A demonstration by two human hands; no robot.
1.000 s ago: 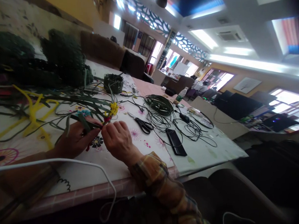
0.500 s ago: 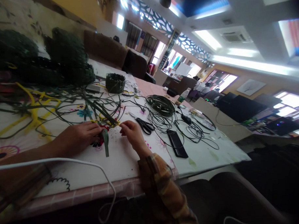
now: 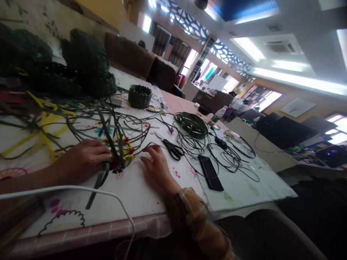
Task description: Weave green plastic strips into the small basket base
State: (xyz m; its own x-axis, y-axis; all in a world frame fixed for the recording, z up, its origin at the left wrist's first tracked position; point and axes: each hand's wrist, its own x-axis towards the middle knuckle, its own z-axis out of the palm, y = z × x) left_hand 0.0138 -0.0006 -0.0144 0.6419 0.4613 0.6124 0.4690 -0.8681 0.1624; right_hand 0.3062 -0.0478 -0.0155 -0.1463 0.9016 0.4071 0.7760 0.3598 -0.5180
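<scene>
My left hand [image 3: 87,157] is closed on the near-left edge of a small weaving of dark green flat strips [image 3: 117,147], whose yellow and red bits show along its right side. Loose strip ends fan out from the weaving, and one bent tail hangs toward the table's front. To its right my right hand [image 3: 159,170] has thumb and forefinger apart, with no thing visible between them. A thin green strand runs from the weaving up to its fingertips; contact there I cannot tell. Black-handled scissors [image 3: 174,149] lie just beyond my right hand.
A round woven green basket [image 3: 139,96] stands behind the weaving. Coiled green strand [image 3: 192,125], a black oblong object [image 3: 210,173] and a bottle [image 3: 220,114] are on the right. Yellow strips [image 3: 48,130] and dark green bundles [image 3: 85,61] fill the left. A white cable [image 3: 78,188] crosses in front.
My right hand has parted from the weaving's yellow edge and its fingers have spread. The weaving has turned, so its yellow and red side now faces right. The view has shifted slightly.
</scene>
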